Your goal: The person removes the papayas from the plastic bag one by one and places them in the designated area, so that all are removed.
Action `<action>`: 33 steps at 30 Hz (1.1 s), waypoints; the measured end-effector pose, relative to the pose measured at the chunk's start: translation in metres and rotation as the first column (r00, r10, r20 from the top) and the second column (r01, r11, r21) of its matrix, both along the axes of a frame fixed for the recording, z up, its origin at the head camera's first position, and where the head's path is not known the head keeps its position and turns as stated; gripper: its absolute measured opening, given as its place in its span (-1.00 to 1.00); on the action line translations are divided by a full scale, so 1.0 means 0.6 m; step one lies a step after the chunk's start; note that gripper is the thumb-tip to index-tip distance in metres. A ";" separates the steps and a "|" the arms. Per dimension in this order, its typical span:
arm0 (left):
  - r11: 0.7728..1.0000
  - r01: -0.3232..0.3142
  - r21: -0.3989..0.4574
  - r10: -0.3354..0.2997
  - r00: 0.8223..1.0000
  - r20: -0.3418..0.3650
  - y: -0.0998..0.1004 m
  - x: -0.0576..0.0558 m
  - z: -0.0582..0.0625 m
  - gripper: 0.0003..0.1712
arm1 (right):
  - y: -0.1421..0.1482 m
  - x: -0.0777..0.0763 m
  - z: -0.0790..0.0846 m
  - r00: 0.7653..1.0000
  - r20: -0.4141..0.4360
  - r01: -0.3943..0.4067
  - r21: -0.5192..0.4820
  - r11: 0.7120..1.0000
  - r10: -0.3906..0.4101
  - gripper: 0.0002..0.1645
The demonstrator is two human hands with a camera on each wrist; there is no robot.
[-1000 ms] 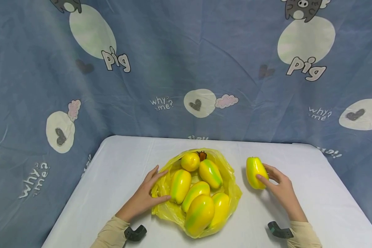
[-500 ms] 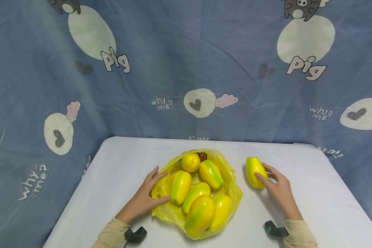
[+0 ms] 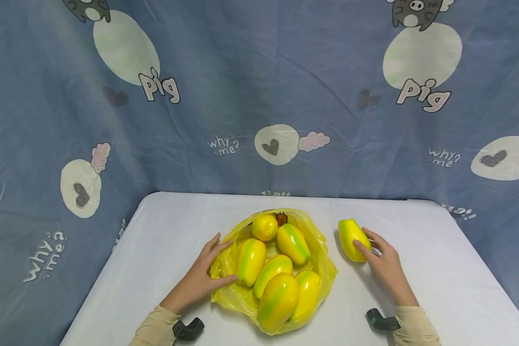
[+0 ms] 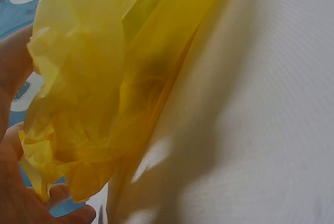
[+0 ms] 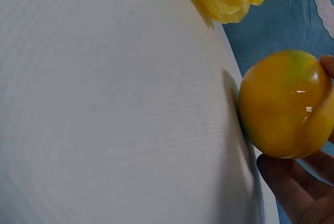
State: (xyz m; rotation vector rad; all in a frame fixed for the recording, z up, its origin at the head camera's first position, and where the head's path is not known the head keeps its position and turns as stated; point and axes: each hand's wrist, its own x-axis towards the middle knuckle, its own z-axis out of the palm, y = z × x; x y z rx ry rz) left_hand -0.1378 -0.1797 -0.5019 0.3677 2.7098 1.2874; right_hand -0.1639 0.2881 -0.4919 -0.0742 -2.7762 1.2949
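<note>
From where I stand, the right hand holds a single yellow-green fruit, thumb on the near side, fingers on the far side, parted only by the fruit's thickness. That fruit is to the right of the yellow plastic bag, apart from it; whether its underside meets the white table I cannot tell. The left hand lies at the bag's left rim, thumb and fingers spread wide and touching the plastic. Six yellow fruits, one noticeably rounder, are visible inside the bag, its mouth gaping upward.
</note>
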 end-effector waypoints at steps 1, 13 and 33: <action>1.000 0.000 -0.001 0.000 1.000 -0.001 0.000 0.000 0.000 0.03 | -0.001 0.000 -0.001 1.000 0.001 -0.002 -0.001 1.000 0.002 -0.18; 1.000 0.007 -0.005 -0.007 1.000 0.008 -0.001 0.000 0.000 0.03 | -0.005 0.002 -0.006 1.000 -0.029 -0.005 0.017 1.000 0.006 -0.23; 1.000 0.003 -0.006 -0.003 1.000 -0.014 0.000 0.001 -0.001 0.02 | -0.002 0.001 0.002 0.998 0.038 -0.048 0.061 0.997 0.046 -0.09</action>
